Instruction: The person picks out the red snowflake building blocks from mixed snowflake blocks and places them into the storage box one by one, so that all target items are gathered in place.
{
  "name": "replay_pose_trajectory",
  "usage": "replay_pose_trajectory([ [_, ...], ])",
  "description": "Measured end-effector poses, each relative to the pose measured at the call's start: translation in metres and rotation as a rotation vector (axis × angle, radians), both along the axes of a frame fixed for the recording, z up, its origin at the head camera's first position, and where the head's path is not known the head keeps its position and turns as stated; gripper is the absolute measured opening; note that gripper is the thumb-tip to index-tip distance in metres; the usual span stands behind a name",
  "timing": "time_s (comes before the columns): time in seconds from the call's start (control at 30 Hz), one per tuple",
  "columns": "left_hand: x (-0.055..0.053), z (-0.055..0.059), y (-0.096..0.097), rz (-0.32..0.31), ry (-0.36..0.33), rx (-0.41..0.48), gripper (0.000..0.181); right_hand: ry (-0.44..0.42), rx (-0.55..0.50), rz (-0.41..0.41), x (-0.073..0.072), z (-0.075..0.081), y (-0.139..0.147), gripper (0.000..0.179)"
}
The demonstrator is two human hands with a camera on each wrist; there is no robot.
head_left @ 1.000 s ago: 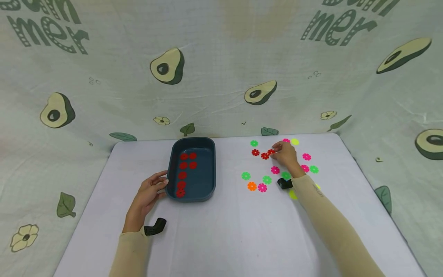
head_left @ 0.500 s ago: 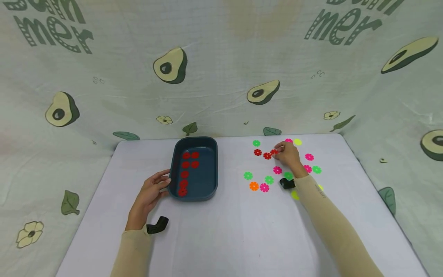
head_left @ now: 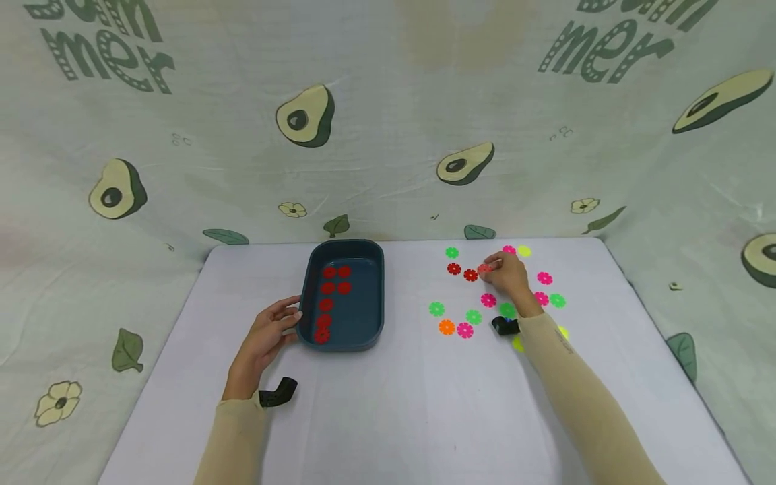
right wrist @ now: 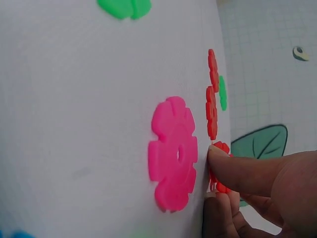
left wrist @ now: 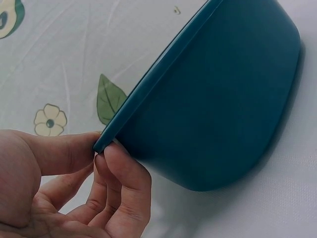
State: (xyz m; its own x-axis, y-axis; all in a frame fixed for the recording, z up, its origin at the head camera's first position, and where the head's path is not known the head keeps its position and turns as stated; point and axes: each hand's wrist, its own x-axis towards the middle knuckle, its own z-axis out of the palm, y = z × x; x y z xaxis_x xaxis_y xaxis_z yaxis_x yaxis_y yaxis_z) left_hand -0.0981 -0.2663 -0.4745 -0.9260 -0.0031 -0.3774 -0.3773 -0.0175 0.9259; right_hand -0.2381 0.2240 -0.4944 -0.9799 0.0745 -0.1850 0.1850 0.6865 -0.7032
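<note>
My left hand (head_left: 263, 340) holds the near left side of a dark blue tray (head_left: 364, 310). In the left wrist view the thumb and fingers pinch the tray's rim (left wrist: 143, 89). Several red flower-shaped discs (head_left: 328, 288) lie inside the tray, mostly along its left half. At the back right, my right hand (head_left: 510, 277) pinches a red notched disc (head_left: 483, 269) between thumb and fingers, partly covering it. Two more red discs (head_left: 470, 275) lie just left of those fingertips. A pink disc (right wrist: 173, 156) lies flat close to the hand in the right wrist view.
Loose discs surround the right hand: green (head_left: 436, 309), orange (head_left: 446, 327), pink (head_left: 544, 278) and yellow (head_left: 524, 251). Some lie partly under the right forearm. Behind the white table (head_left: 388, 417) hangs a cloth (head_left: 376, 121) printed with avocados.
The red disc at the right fingertips now looks lighter and tilted, raised between thumb and fingers. The left hand keeps its grip on the tray, and the head view has shifted slightly.
</note>
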Motion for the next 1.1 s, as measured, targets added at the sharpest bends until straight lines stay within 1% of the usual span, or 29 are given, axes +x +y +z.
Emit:
replay_pose_trajectory([
  [0.17, 0.001, -0.002, -0.002, 0.001, 0.006, 0.008, 0.055, 0.003, -0.001, 0.020, 0.001, -0.001, 0.001, 0.037],
  [0.33, 0.002, -0.002, -0.003, 0.004, 0.003, 0.009, 0.055, 0.012, -0.032, 0.019, 0.002, -0.008, 0.005, 0.035],
  [0.5, 0.002, 0.000, -0.004, -0.005, 0.014, 0.018, 0.055, 0.004, -0.147, -0.013, 0.007, -0.012, 0.009, 0.033],
  [0.57, 0.002, 0.001, -0.004, -0.009, 0.019, 0.019, 0.054, -0.012, -0.198, -0.023, 0.010, -0.010, 0.010, 0.034],
  [0.7, 0.001, 0.002, -0.005, -0.021, 0.026, 0.009, 0.054, -0.035, -0.252, -0.021, 0.021, -0.004, 0.007, 0.038],
  [0.83, -0.001, 0.002, -0.006, -0.028, 0.031, 0.001, 0.054, -0.034, -0.285, 0.008, 0.032, 0.004, -0.004, 0.041],
  [0.9, -0.002, 0.001, -0.006, -0.029, 0.032, -0.005, 0.053, -0.029, -0.309, 0.036, 0.039, 0.009, -0.013, 0.042],
  [1.1, -0.001, -0.002, -0.008, -0.012, 0.028, -0.024, 0.052, 0.015, -0.413, 0.152, 0.055, 0.022, -0.046, 0.039],
])
